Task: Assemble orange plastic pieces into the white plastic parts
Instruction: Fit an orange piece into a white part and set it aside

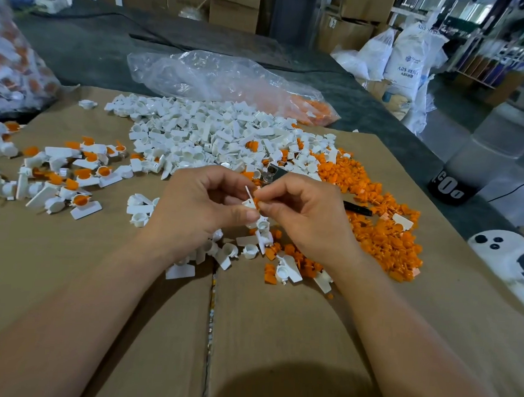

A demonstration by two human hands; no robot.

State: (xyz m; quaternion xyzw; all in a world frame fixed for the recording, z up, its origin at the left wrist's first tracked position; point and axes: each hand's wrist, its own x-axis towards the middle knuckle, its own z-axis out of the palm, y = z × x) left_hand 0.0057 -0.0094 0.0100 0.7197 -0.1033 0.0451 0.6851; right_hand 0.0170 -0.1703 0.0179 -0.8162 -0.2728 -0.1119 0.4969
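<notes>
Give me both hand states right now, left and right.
Left hand: closed, fingers pinching a white part.
Right hand: closed, fingers pinching an orange piece against that white part.

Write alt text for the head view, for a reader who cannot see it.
The left hand holds a small white part and the right hand pinches an orange piece against it, above a cardboard sheet. Behind them lie a heap of white parts and a heap of orange pieces; joined pieces lie at the left.
</notes>
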